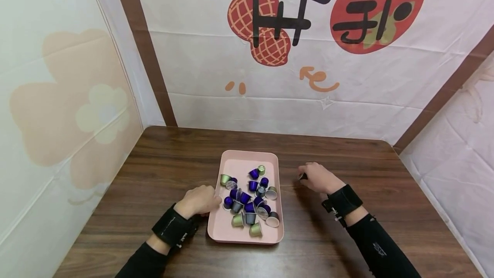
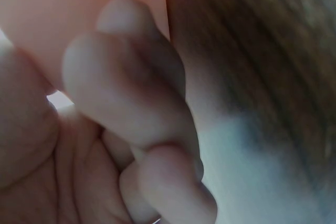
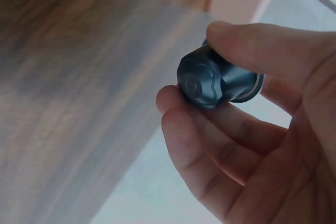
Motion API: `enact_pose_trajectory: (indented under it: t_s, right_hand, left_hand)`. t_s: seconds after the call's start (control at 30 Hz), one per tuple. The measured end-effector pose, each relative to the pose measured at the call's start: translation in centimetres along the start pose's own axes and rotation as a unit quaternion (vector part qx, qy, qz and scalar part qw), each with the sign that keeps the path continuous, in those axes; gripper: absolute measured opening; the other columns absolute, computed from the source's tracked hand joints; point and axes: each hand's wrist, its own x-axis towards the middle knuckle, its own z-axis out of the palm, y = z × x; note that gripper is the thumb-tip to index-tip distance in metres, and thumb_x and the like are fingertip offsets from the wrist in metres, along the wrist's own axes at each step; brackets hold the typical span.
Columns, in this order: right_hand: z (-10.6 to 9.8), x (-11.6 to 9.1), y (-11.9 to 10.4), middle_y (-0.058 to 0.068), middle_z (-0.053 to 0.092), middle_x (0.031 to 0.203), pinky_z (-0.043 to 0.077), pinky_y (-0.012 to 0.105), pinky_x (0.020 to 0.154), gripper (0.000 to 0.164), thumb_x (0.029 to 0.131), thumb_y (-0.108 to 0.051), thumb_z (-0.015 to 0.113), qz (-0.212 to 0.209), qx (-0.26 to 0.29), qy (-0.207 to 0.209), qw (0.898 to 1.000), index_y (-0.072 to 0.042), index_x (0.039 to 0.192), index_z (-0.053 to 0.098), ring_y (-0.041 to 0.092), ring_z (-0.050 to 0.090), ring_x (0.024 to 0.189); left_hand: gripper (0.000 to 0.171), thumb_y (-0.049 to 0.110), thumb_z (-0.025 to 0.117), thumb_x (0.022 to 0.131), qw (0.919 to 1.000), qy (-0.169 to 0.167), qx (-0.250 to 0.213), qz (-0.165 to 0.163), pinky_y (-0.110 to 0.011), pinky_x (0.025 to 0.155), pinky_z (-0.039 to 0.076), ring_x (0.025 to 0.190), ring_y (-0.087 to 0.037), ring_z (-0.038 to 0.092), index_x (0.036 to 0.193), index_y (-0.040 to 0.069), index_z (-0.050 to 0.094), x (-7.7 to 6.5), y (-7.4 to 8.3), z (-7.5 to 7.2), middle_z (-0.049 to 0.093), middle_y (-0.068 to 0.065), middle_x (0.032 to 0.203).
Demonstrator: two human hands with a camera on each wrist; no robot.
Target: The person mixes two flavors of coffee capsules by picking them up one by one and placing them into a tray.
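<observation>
My right hand (image 1: 319, 178) is over the table to the right of the pink tray (image 1: 247, 240). Between thumb and fingers it pinches a dark grey-blue coffee capsule (image 3: 202, 80), its ridged end showing in the right wrist view. My left hand (image 1: 200, 200) grips the tray's left rim; the left wrist view shows its curled fingers (image 2: 115, 87) against the pink wall. Inside the tray lie several coffee capsules: dark blue ones (image 1: 253, 185), green ones (image 1: 238, 220) and grey ones (image 1: 250, 218), some upright, some tipped over.
The tray rests on a dark wood-grain table (image 1: 185, 153) with rounded far corners. A white printed cloth (image 1: 200, 67) hangs behind the table's far edge, and a flower-patterned cloth (image 1: 38, 123) hangs at the left. White cloth (image 1: 455, 149) also hangs along the right side.
</observation>
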Motion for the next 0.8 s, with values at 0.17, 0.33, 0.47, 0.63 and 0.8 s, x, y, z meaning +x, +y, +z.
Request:
enact_pose_trajectory:
  t_s: [0.17,0.33,0.47,0.63,0.8]
  right_hand:
    - [-0.6,0.1,-1.7,0.004,0.061,0.093,0.050,0.033,0.073,0.018,0.086,-0.004,0.066,-0.037,-0.011,0.034,0.999,-0.006,0.104,0.066,0.019,0.060,0.087]
    - [-1.3,0.4,-4.0,0.001,0.060,0.091,0.050,0.029,0.070,0.017,0.084,-0.005,0.068,-0.069,-0.020,0.045,0.996,-0.009,0.102,0.068,0.014,0.059,0.082]
    - [-1.7,0.9,-5.8,0.001,0.059,0.091,0.049,0.028,0.070,0.018,0.086,-0.005,0.066,-0.092,-0.017,0.031,0.995,-0.008,0.103,0.068,0.012,0.058,0.082]
    - [-1.8,1.8,-7.7,0.001,0.058,0.092,0.048,0.028,0.069,0.017,0.086,-0.008,0.067,-0.115,-0.009,0.012,0.993,-0.009,0.103,0.066,0.011,0.056,0.080]
    - [-1.4,2.9,-9.2,0.001,0.058,0.092,0.047,0.026,0.066,0.019,0.087,-0.010,0.066,-0.122,-0.009,-0.008,0.992,-0.008,0.106,0.066,0.010,0.057,0.076]
  left_hand:
    - [0.029,0.025,0.051,0.084,1.0000,0.001,0.004,-0.004,-0.035,0.052,0.038,0.048,-0.016,0.050,0.058,0.012,0.055,-0.2,0.0,-0.2,0.053,-0.001,0.050]
    - [0.030,0.025,0.051,0.084,1.0000,-0.004,-0.006,-0.005,-0.034,0.051,0.038,0.047,-0.016,0.050,0.058,0.011,0.056,-0.3,0.2,-0.1,0.053,-0.001,0.050]
    - [0.031,0.025,0.051,0.085,0.9999,-0.007,-0.006,-0.009,-0.034,0.050,0.037,0.046,-0.016,0.050,0.057,0.011,0.056,-0.3,0.2,-0.1,0.053,-0.001,0.049]
    - [0.032,0.025,0.051,0.085,0.9999,-0.007,-0.003,-0.009,-0.034,0.050,0.037,0.046,-0.016,0.050,0.056,0.011,0.056,-0.2,0.2,-0.2,0.053,-0.001,0.048]
    - [0.032,0.025,0.051,0.085,0.9999,-0.009,-0.001,-0.009,-0.034,0.050,0.038,0.046,-0.016,0.050,0.056,0.011,0.056,-0.1,0.2,-0.1,0.053,-0.001,0.049]
